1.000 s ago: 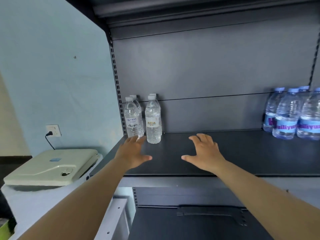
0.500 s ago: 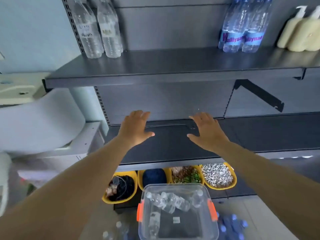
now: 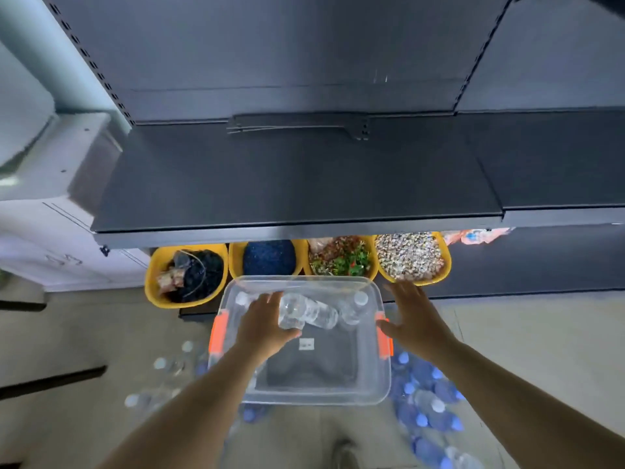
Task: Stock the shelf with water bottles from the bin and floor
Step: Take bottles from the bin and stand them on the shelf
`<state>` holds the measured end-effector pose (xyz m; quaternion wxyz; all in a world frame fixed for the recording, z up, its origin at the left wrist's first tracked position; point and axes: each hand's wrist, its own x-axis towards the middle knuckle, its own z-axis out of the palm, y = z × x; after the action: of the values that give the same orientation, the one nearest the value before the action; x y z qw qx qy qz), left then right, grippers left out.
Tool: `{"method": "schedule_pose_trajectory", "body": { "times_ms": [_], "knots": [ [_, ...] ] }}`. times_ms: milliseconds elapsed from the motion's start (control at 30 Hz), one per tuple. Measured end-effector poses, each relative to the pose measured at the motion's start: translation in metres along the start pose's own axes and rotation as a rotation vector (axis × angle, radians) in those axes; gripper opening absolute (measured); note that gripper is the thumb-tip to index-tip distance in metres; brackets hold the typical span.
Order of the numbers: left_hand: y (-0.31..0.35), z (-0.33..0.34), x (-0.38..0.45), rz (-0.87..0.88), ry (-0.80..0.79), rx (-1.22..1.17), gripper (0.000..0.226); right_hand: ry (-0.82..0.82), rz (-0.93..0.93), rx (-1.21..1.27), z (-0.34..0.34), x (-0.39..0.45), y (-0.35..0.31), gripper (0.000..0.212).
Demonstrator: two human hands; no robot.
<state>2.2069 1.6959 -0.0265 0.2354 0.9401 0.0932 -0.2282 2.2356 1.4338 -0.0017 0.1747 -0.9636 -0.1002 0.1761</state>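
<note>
Your left hand (image 3: 267,324) is down inside the clear bin (image 3: 382,377), fingers spread and relaxed, lying against the clear bottles (image 3: 311,313) that rest at the far end of it; I cannot tell if it already touches one, but it does not close around any. Your right hand (image 3: 414,319) hangs above the right rim of the bin, near the orange latch (image 3: 384,340), fingers straight and apart, holding nothing.

More bottles lie on the floor: blue-capped bottles (image 3: 422,401) at the right of the bin, white-capped bottles (image 3: 162,377) at the left; the dark shelf (image 3: 287,184) above is bare where you can see it.

What may go wrong, in my judgement: the bottles in the bin are smooth, round and lie across each other, so if you take only the top one near its end it can slip or roll; the ones under it may shift and knock. The bin looks light and nearly empty; a pull to one side could slide it on the floor onto the loose bottles. Mind also the shelf edge when you lift.
</note>
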Motion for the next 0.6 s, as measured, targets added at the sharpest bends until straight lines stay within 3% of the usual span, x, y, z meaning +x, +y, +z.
{"method": "schedule_pose_trajectory", "body": {
  "times_ms": [167, 367, 600],
  "knots": [
    [-0.015, 0.073, 0.048, -0.226, -0.019, -0.218, 0.088, -0.07, 0.053, 0.173, 0.079, 0.042, 0.03, 0.079],
    [-0.024, 0.129, 0.109, -0.487, 0.08, -0.549, 0.092, 0.107, 0.21, 0.493, 0.147, 0.081, 0.039, 0.089],
    [-0.029, 0.167, 0.153, -0.723, 0.211, -0.961, 0.088, 0.193, 0.38, 0.642, 0.183, 0.107, 0.039, 0.07]
  ]
}}
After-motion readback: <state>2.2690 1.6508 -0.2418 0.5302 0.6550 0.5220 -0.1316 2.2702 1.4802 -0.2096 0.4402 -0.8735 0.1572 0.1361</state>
